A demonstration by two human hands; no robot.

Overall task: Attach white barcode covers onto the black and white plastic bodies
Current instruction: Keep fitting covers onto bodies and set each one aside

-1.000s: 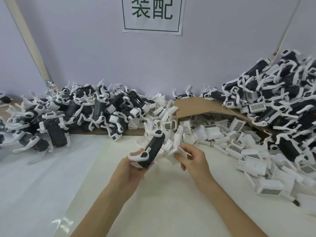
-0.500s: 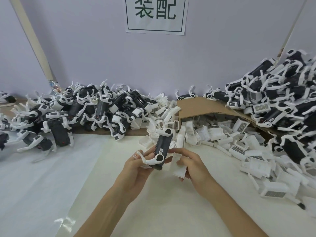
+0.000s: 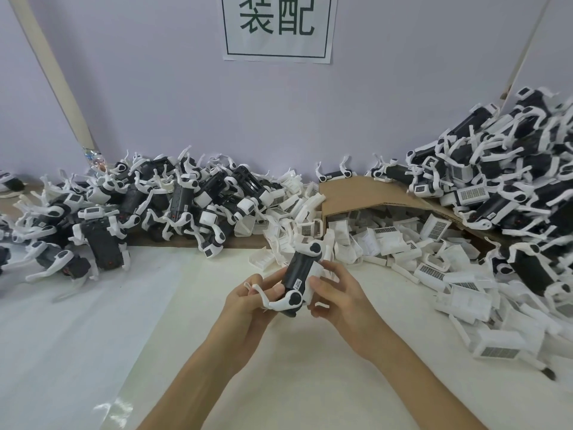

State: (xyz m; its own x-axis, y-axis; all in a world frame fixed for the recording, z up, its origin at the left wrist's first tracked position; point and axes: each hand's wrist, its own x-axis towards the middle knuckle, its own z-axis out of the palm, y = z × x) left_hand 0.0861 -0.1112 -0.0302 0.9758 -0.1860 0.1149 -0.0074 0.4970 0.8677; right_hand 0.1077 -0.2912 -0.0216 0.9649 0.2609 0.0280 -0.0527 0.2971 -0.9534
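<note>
Looking down from my head, my left hand (image 3: 248, 301) has its fingers curled round the lower end of a black and white plastic body (image 3: 300, 271), held over the middle of the white surface (image 3: 310, 383). My right hand (image 3: 338, 302) pinches a white barcode cover (image 3: 318, 274) against the body's right side. Beyond them, loose covers (image 3: 387, 240) lie under a cardboard flap (image 3: 372, 193). A left heap of bodies (image 3: 139, 206) and a right heap of bodies (image 3: 511, 181) lie along the wall.

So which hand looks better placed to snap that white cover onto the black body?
Probably the right hand: its fingers pinch the white cover against the side of the black body, while the left hand grips that body to steady it.
</note>
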